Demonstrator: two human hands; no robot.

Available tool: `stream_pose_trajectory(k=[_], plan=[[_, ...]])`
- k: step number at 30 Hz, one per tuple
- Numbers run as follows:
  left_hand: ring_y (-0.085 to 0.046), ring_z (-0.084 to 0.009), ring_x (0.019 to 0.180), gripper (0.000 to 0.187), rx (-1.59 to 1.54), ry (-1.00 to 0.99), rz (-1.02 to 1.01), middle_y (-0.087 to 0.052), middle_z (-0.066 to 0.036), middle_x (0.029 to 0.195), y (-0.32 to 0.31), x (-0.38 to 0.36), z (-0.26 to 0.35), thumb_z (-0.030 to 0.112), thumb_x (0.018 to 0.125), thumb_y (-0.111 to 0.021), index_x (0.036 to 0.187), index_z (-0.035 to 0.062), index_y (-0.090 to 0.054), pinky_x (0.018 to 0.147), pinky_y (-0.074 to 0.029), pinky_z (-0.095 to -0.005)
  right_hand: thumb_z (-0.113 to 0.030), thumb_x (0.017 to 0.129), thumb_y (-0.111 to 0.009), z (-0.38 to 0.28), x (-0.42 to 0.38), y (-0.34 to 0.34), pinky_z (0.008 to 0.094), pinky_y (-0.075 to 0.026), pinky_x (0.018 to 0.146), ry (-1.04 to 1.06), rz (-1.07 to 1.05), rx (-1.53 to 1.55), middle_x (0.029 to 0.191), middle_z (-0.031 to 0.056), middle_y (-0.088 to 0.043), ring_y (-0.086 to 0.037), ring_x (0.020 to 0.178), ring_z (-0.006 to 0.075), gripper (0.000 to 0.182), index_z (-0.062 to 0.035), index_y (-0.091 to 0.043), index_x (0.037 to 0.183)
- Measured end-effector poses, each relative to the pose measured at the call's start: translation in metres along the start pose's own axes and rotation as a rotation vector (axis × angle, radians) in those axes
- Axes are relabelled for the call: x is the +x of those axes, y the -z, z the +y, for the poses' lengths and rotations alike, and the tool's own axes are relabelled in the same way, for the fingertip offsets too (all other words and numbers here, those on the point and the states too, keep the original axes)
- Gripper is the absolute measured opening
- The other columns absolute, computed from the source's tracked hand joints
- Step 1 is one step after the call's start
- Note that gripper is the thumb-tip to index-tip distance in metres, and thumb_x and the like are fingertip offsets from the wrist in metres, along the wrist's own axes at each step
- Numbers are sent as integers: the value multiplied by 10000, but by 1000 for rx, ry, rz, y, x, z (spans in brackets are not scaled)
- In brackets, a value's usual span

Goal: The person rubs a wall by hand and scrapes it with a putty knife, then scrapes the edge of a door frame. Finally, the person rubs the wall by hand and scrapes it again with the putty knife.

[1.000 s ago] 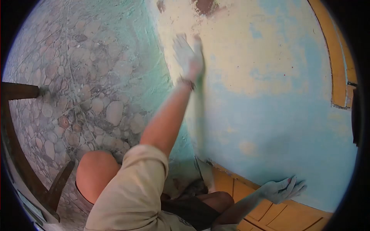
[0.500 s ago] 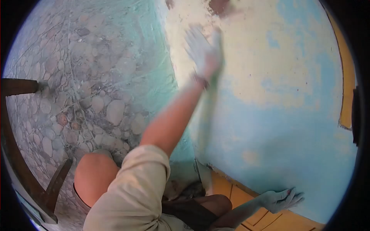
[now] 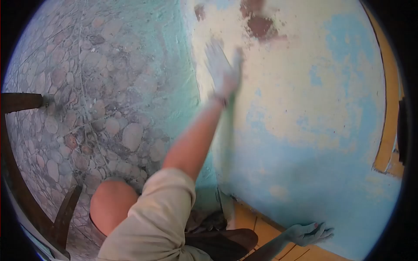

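Observation:
My left hand (image 3: 224, 74), whitened with pale dust, lies flat against the painted wall (image 3: 300, 104), fingers stretched upward and thumb apart. Motion blurs it slightly, and its palm side is hidden. Around it the surface is cream, with reddish-brown bare patches (image 3: 261, 27) above the fingertips. My right hand (image 3: 307, 233), also dusty, hangs low at the right beside the blue lower part of the wall. Its fingers are loosely bent and apart, and no object shows in them.
A rough stone surface (image 3: 112, 126) fills the left side, meeting a green plastered strip (image 3: 167, 74). Dark wooden pieces (image 3: 67, 211) stand at the far left. Yellow-orange boards (image 3: 247, 222) run below the wall, and a yellow frame (image 3: 390, 117) borders its right edge.
My left hand has slid down and slightly left along the wall in view. The whole view has shifted a little, showing more of the reddish-brown patches. My right hand keeps its loose pose.

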State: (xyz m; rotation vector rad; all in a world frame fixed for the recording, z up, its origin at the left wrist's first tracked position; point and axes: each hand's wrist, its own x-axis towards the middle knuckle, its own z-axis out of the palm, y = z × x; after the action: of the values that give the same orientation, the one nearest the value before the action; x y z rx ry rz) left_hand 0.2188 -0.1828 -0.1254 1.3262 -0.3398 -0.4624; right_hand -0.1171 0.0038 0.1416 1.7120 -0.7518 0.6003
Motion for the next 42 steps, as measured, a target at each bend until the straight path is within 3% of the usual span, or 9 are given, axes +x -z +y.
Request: stream_pose_trajectory(k=[4,11,15,18,22,27,34,38,42], plan=[[-12,-446,1367,937,64,69,-124,-77,-282,1474,0,-131,35,543,840,-493,1405,-89,-93,1101,3,-504,-118,938,-469,0,1,0,547,-258,1060,26,-33,-41,1259,214,-503,-348,1284,390,221,2,-555,1103],[-52,-411,1373,815,192,196,51,-162,-291,1450,8,66,-32,506,894,-426,1373,-110,-192,1120,-33,-449,-133,942,-467,-12,3,-8,526,-276,1057,-22,-3,41,1245,209,-482,-315,1297,389,216,-1,-523,1104],[-46,-382,1383,789,-53,116,-44,-123,-282,1467,11,37,-39,477,908,-411,1372,-122,-190,1125,-5,-420,-167,939,-487,-15,5,-10,517,-304,1041,-41,18,47,1261,242,-452,-340,1277,390,238,15,-507,1090],[4,-360,1393,762,-81,99,-96,-64,-262,1486,1,-73,-20,413,912,-420,1387,-120,-150,1120,31,-417,-187,934,-507,-29,12,-14,537,-278,1044,-71,64,104,1233,265,-473,-338,1278,401,254,32,-515,1060],[-65,-370,1386,804,115,175,-29,-131,-279,1467,4,-29,-2,446,876,-480,1365,-127,-200,1124,-37,-421,-233,930,-523,-29,12,-16,544,-285,1018,-103,50,143,1339,337,-342,-258,1306,443,322,46,-502,1089],[-182,-378,1355,748,-108,77,-2,-205,-302,1434,14,121,-86,443,918,-407,1348,-141,-226,1124,-107,-394,-159,912,-484,-12,2,-12,591,-192,1054,-67,24,50,1142,250,-439,-265,1287,469,228,41,-446,1014],[-44,-397,1380,549,-14,139,-4,-128,-299,1459,-2,-48,-29,209,961,-257,1358,-160,-172,1128,-3,-434,-146,909,-478,-18,0,-25,593,-186,1057,-54,17,19,1115,234,-453,-273,1279,468,213,39,-436,1005],[-90,-418,1365,471,215,23,-78,-168,-310,1438,3,3,-45,89,930,-255,1325,-167,-238,1126,-94,-450,-147,910,-479,-19,-1,-28,588,-194,1054,-50,21,8,1122,235,-450,-277,1277,464,214,38,-437,1010],[-250,-360,1325,459,-190,384,-93,-320,-238,1395,19,94,-63,76,897,-331,1327,-83,-310,1114,-168,-397,-148,911,-480,-21,-4,-29,583,-202,1051,-63,18,-3,1130,236,-446,-282,1275,460,216,36,-437,1015]])
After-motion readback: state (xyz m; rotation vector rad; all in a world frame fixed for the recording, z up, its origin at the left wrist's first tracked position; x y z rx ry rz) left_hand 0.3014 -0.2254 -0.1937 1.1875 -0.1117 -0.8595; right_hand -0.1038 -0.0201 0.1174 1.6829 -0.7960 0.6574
